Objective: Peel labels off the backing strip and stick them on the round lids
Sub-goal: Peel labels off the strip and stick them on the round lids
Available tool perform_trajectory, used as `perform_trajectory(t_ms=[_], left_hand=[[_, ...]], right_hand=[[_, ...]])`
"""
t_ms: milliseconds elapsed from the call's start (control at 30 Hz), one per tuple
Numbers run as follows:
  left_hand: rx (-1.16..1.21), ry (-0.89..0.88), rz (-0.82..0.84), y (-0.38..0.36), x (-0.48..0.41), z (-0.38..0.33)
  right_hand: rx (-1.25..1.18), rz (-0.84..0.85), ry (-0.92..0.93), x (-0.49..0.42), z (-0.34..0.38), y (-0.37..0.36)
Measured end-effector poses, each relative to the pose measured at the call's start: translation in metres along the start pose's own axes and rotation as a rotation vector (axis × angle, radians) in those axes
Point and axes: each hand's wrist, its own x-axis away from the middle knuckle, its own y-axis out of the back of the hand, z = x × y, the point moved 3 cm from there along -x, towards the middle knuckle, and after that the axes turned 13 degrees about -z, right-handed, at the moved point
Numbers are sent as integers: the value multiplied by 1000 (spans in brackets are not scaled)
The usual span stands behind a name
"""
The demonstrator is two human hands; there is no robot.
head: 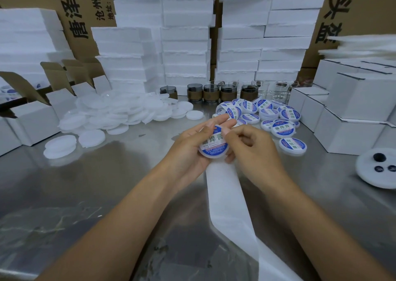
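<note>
Head view: my left hand [191,146] cups a round white lid [211,154] above the steel table [64,195], fingers curled round its rim. My right hand [255,152] pinches its right edge, thumb on the label [211,142], which is blue-ringed with dark print. The white backing strip [227,195] trails from beneath both hands toward me.

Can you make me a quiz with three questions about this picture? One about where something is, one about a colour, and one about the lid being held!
1. Where is the heap of plain white lids?
A. left of the hands
B. right of the hands
C. inside a glass

2. What colour is the label around its edge?
A. green
B. blue
C. yellow

3. The lid in the left hand is:
A. bare
B. labelled
C. cracked

Answers: 1 A, the plain heap lies on the left. 2 B, a blue band rings the label. 3 B, the label covers its top under the right hand thumb.
</note>
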Motion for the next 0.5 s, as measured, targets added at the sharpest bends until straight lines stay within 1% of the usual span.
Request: perform_trajectory(t_ms=[67, 133, 300, 500], left_hand=[[-12, -6, -2, 0, 1, 0], [-37, -13, -10, 0, 1, 0], [-229, -97, -133, 7, -1, 1], [-170, -74, -154, 9, -1, -1]], right_hand=[[-45, 43, -3, -2, 0, 1], [-6, 60, 23, -3, -1, 1], [94, 6, 111, -1, -6, 0], [68, 51, 132, 1, -5, -3]])
